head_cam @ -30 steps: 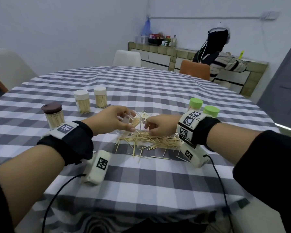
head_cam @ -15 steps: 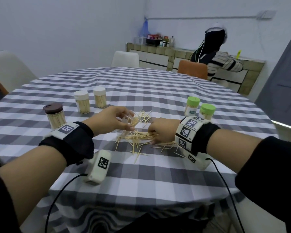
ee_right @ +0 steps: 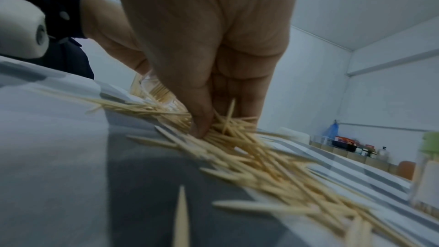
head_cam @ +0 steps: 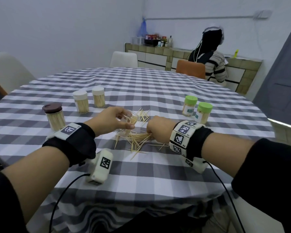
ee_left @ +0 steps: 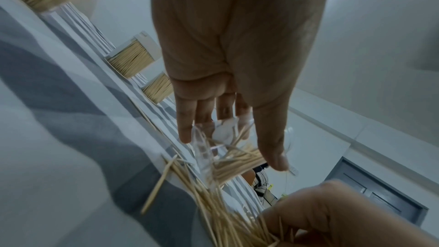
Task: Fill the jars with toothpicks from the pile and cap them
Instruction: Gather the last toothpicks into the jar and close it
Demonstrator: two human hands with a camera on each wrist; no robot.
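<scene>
**Desk:** What does the frame show?

**Photographer:** A person seated at the near edge of a round table [head_cam: 158,175] in a checked cloth. The left hand [head_cam: 110,121] curls its thumb and fingers round a clear open jar [head_cam: 130,119], tipped toward the pile of toothpicks [head_cam: 138,138] lying just in front of it, toward the near edge. The right hand [head_cam: 159,130] is bunched over the pile, fingers closed on a clump of sticks.

**Desk:** Where are the other jars?

**Photographer:** Five capped ones stand farther in: a brown-lidded jar [head_cam: 54,116] toward the left edge, two white-lidded jars [head_cam: 89,101] beyond it, two green-lidded jars [head_cam: 196,110] on the right side.

**Desk:** What could go wrong from here?

**Photographer:** Likely a spill. The clump sits crossed and splayed in the wrist view, so sticks may snag on the jar's rim and drop back onto the cloth. Strays [head_cam: 144,113] already lie behind the jar. The jar is tilted and partly filled; tip it further and its contents could slide out. A broad sweep of the right forearm might also knock the green-lidded jars, which stand near that wrist.

**Desk:** And the cap?

**Photographer:** No loose cap is visible, so where it lies cannot be told.
</scene>
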